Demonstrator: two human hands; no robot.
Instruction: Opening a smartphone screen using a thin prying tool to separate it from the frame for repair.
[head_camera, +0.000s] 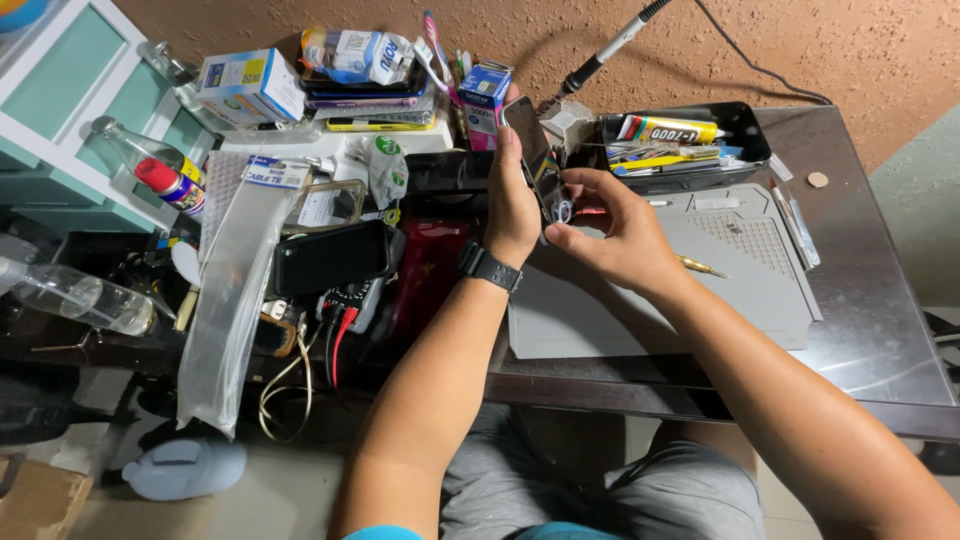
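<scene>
- A person seated at a cluttered dark table (880, 330) works with both bare hands, seen from above.
- The left hand (512, 205), with a black watch (490, 267) on its wrist, is wrapped around a smartphone (530, 150), holding it on edge above the middle of the table, fingers closed on its left side.
- The right hand (615, 230) is at the phone's right edge, thumb and forefinger pinched on a small clear piece (563, 211) right against the phone; what that piece is cannot be told.
- Under the hands lies a grey work mat (740, 290) with a brass-tipped tool (700, 266) on it, near the right wrist.
- Far right of the phone sits a black tray (745, 125) holding a tube of glue (668, 129).
- To the left lie a black phone case (330, 258), a long clear plastic bag (235, 300) and glass bottles (150, 170).
</scene>
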